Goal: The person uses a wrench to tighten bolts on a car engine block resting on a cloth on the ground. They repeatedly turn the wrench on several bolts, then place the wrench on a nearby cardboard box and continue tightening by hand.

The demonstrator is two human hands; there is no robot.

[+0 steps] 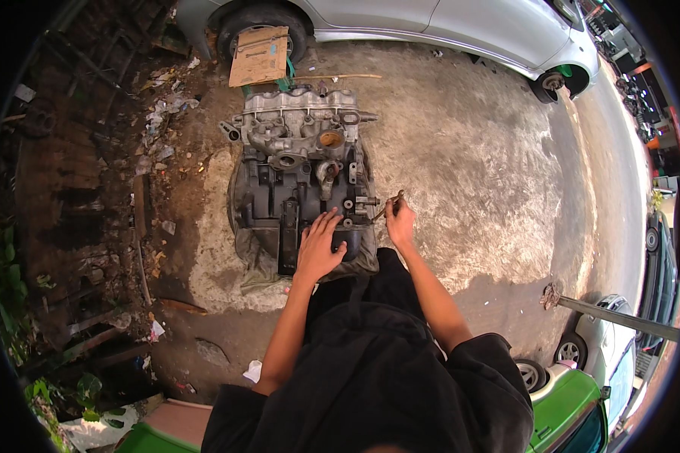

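Note:
An engine block [268, 200] with a dark body lies before me on a crumpled grey cloth [253, 275]. Its pale metal cylinder head [298, 113] is at the far end. My left hand [323, 243] rests on the near part of the dark body with its fingers spread, holding nothing. At the block's right side, my right hand [402, 220] is closed around a thin metal wrench [380, 214]. One end of this wrench reaches toward a small fitting [366, 201] on the block's side; whether they touch I cannot tell.
Beyond the engine, a cardboard sheet [258, 57] carrying several tools lies on a green stand. A silver car [431, 26] spans the back. Litter [162, 113] and dark planks line the left. A post [619, 317] and a green vehicle [570, 411] are at the lower right.

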